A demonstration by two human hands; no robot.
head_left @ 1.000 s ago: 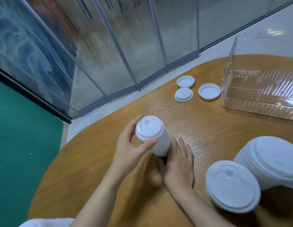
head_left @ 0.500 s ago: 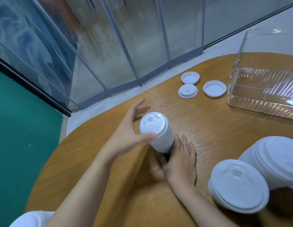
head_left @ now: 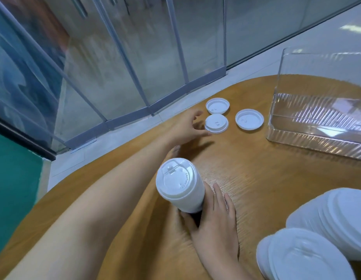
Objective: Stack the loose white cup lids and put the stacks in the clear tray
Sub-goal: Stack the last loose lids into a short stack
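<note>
A tall stack of white cup lids (head_left: 180,187) stands on the wooden table (head_left: 256,178). My right hand (head_left: 215,221) holds the stack at its base, fingers extended along its right side. Far out across the table, my left hand (head_left: 185,128) has its fingers spread, with the fingertips at the edge of the nearest loose lid (head_left: 217,123). Two more loose lids lie upside down, one behind it (head_left: 217,105) and one to its right (head_left: 249,119). The clear tray (head_left: 321,126) sits at the back right with nothing in it.
Two more lid stacks lie at the near right, one low (head_left: 304,257) and one behind it (head_left: 341,221). The table's curved edge runs close behind the loose lids, with glass wall panels (head_left: 135,57) and floor beyond.
My left hand let go of the top of the tall stack and reached forward to the loose lids. My right hand stays at the stack's base.
</note>
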